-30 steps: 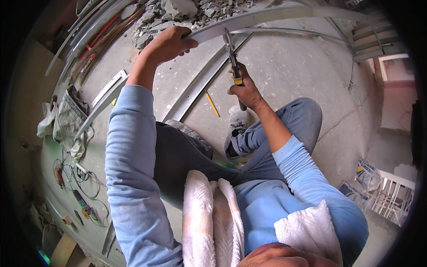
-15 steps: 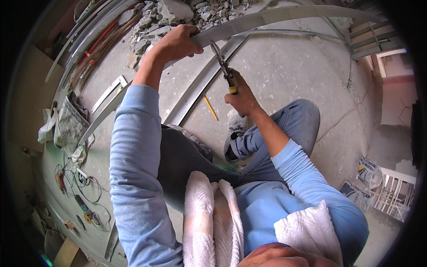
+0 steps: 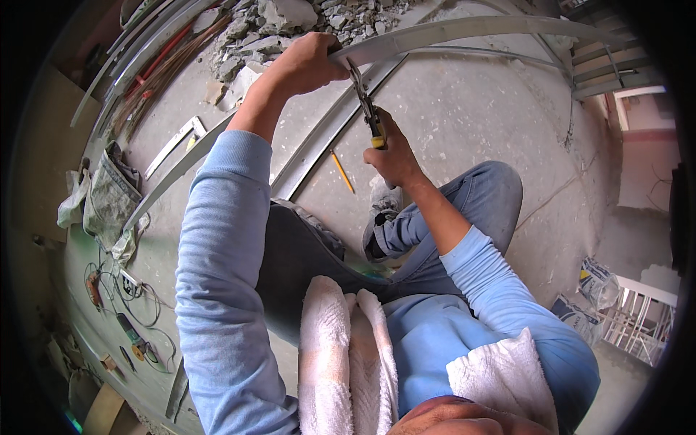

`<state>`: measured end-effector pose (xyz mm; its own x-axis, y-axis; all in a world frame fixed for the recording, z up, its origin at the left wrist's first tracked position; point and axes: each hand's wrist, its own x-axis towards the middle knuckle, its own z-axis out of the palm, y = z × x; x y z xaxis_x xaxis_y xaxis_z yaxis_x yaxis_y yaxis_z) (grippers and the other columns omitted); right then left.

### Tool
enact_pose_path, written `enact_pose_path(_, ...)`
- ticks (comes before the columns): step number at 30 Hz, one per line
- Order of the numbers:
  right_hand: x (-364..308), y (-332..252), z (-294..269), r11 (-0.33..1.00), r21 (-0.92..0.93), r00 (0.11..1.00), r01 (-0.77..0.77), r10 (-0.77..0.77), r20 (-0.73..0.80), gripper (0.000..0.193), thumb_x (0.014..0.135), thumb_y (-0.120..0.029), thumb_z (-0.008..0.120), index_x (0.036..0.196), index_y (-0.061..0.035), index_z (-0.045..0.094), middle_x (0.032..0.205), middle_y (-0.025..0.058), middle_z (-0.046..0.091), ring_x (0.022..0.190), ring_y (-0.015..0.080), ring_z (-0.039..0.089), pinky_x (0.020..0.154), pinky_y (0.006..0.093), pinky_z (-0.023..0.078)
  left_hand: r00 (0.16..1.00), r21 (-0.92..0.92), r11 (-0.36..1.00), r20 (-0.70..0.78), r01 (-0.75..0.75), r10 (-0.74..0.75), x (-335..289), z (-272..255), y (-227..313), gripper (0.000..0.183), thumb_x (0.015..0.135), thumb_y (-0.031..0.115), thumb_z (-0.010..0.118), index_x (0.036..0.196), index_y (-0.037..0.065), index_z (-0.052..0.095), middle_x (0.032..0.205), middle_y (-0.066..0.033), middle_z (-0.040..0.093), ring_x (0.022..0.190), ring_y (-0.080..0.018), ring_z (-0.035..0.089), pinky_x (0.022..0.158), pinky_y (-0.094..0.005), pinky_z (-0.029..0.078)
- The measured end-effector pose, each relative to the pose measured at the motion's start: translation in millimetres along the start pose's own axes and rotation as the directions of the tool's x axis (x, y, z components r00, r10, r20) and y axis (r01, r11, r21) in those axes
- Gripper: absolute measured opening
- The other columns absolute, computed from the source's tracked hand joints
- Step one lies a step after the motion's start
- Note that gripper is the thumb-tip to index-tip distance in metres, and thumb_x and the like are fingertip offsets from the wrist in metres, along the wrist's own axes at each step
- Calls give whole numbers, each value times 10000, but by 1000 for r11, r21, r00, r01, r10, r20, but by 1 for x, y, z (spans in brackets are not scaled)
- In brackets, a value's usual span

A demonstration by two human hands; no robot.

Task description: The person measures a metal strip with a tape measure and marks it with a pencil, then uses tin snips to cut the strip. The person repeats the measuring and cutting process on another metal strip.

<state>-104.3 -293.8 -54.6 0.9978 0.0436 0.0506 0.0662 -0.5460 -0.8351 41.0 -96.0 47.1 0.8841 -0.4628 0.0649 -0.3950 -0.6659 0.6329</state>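
Note:
A long, thin metal profile is held up in front of me, running from the left side across to the far right. My left hand grips it near the middle, fingers wrapped over its edge. My right hand is closed round the yellow-and-black handles of tin snips. The jaws of the snips meet the lower edge of the profile, just right of my left hand. Below, a second metal channel lies on the floor, with a yellow pencil beside it.
Broken concrete rubble is heaped at the far side. Rods and metal strips lie at far left. A square, a grey sack and a corded angle grinder are on the left floor. Plastic bags lie right.
My left hand has slid slightly right and up along with the profile. The snips' jaws have come up closer to my left hand, at the profile's edge.

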Motion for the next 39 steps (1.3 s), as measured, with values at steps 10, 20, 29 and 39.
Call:
enact_pose_path(10,3,4,2,1000,-2,1000,-14,14,-6,744,719,-129,633,1426,-71,411,1094,229,561,1035,404,570,925,461,477,997,18,999,-75,-29,30,3,10,-3,330,799,220,825,990,-19,704,769,-143,713,690,-229,702,637,-382,541)
enact_pose_path(20,2,3,4,998,-56,1000,-1,0,-12,788,717,-127,639,1456,-43,380,1144,246,557,1081,415,552,974,466,461,998,33,999,-61,-15,17,4,15,-4,321,801,215,818,991,-19,708,749,-137,701,667,-227,686,625,-384,531)
enact_pose_path(29,2,-3,3,995,-79,998,-53,51,-25,630,724,-125,639,1321,-68,447,1069,231,572,1026,431,567,910,490,472,999,15,1000,-47,-3,4,3,15,-3,316,805,213,814,1000,-14,714,731,-128,693,654,-220,674,618,-382,525)
enact_pose_path(39,2,-7,1,990,-94,994,-106,104,-25,404,733,-123,630,1101,-47,481,949,244,610,902,466,608,807,517,486,1000,-56,998,-14,-23,22,1,11,-1,318,800,209,816,984,-30,714,745,-128,703,661,-212,679,628,-371,532)
